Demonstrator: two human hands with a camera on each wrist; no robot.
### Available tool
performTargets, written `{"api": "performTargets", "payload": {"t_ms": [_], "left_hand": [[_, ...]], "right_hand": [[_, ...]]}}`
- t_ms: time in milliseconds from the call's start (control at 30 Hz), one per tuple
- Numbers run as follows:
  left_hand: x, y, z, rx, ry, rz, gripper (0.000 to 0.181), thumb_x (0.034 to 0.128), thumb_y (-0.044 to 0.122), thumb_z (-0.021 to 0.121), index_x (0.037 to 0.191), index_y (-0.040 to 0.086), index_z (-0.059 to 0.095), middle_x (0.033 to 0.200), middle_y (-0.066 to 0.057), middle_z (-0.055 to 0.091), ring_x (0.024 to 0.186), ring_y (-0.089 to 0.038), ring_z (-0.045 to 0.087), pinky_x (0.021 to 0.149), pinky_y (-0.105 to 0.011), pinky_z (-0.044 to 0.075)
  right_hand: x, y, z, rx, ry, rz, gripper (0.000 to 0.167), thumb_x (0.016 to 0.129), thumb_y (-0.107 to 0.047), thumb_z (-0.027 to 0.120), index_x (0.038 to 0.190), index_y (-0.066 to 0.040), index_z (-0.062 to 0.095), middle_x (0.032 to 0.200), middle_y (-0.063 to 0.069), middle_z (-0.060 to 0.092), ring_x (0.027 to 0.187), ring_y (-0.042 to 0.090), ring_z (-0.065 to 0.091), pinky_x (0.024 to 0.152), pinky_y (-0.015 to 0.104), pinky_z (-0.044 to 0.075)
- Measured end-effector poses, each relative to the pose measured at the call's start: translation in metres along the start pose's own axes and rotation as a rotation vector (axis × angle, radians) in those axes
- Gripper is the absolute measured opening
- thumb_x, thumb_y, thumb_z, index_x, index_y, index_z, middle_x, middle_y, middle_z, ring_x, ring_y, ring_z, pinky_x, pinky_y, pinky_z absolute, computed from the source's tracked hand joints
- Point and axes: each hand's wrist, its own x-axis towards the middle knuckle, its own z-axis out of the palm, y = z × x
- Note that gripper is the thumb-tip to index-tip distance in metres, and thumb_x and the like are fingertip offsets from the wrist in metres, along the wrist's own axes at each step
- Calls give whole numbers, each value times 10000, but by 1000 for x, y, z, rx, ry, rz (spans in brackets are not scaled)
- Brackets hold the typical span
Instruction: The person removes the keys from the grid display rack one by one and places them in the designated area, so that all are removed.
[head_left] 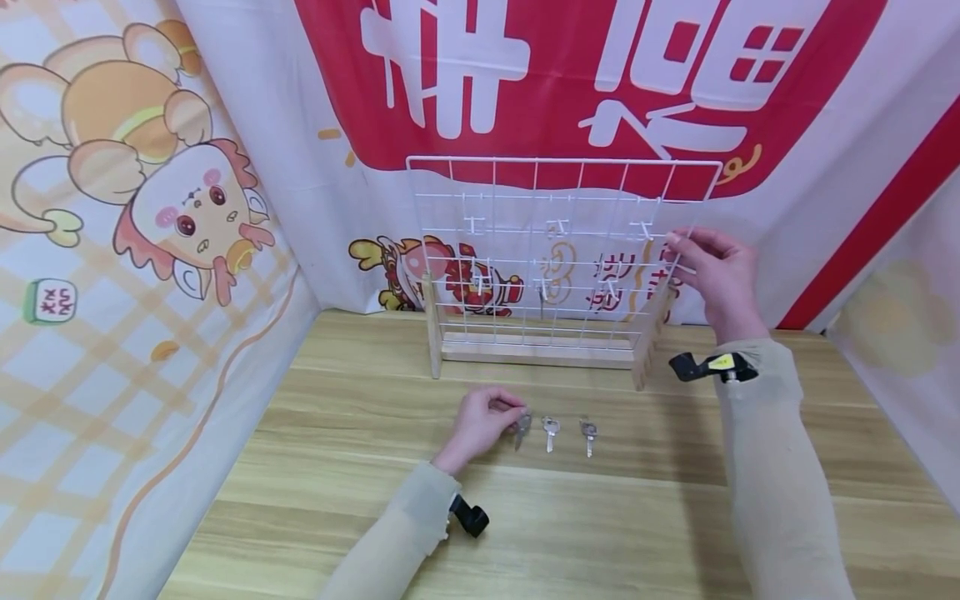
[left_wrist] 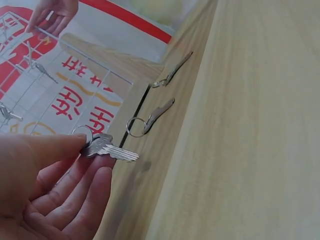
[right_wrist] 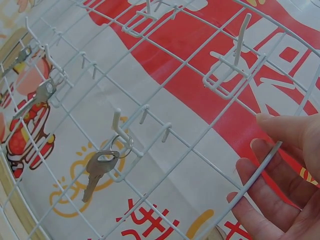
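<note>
Just above the tabletop, my left hand (head_left: 480, 421) pinches a silver key (left_wrist: 102, 146) with a ring between thumb and fingers. Two more keys, one in the middle (head_left: 551, 433) and one farther right (head_left: 588, 435), lie on the wood beside it. My right hand (head_left: 716, 271) holds the right edge of a white wire grid rack (right_wrist: 187, 148), thumb on one side and fingers on the other. From lower hooks of the grid hang several keys, including a near one (right_wrist: 100, 167) and one farther along (right_wrist: 42, 95). The upper hooks, such as the nearest hook (right_wrist: 242, 40), carry no keys.
Wooden feet (head_left: 432, 329) support the grid on the wooden table (head_left: 360, 450). Behind it hangs a red and white printed cloth (head_left: 555, 108); another patterned cloth (head_left: 90, 333) covers the left side.
</note>
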Motion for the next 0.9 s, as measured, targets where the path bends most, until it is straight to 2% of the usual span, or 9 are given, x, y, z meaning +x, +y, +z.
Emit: {"api": "performTargets", "payload": {"t_ms": [167, 433, 667, 900], "left_hand": [[1, -4, 0, 44, 15, -11, 56, 889, 40, 780, 928, 62, 746, 807, -8, 720, 712, -165, 697, 650, -281, 604], [1, -8, 0, 183, 42, 5, 57, 879, 49, 795, 906, 78, 754, 767, 39, 699, 664, -122, 670, 606, -255, 576], [3, -7, 0, 338, 74, 31, 56, 868, 84, 815, 868, 107, 764, 773, 78, 690, 682, -64, 626, 652, -249, 546], [4, -4, 0, 383, 66, 12, 61, 863, 84, 816, 862, 108, 759, 782, 63, 695, 697, -68, 627, 689, -273, 554]], "right_hand": [[0, 0, 0, 0, -2, 1, 602, 754, -396, 875, 1286, -167, 711, 1261, 45, 636, 1131, 201, 666, 898, 273, 537], [0, 1, 0, 0, -3, -6, 591, 764, -391, 870, 1286, -164, 710, 1248, 44, 641, 1121, 201, 672, 890, 272, 541], [1, 1, 0, -17, 4, -3, 598, 761, -409, 864, 1289, -177, 706, 1248, 45, 639, 1140, 209, 661, 905, 275, 539], [1, 0, 1, -18, 11, -3, 598, 755, -418, 867, 1284, -185, 711, 1255, 41, 639, 1140, 195, 657, 904, 261, 538]]}}
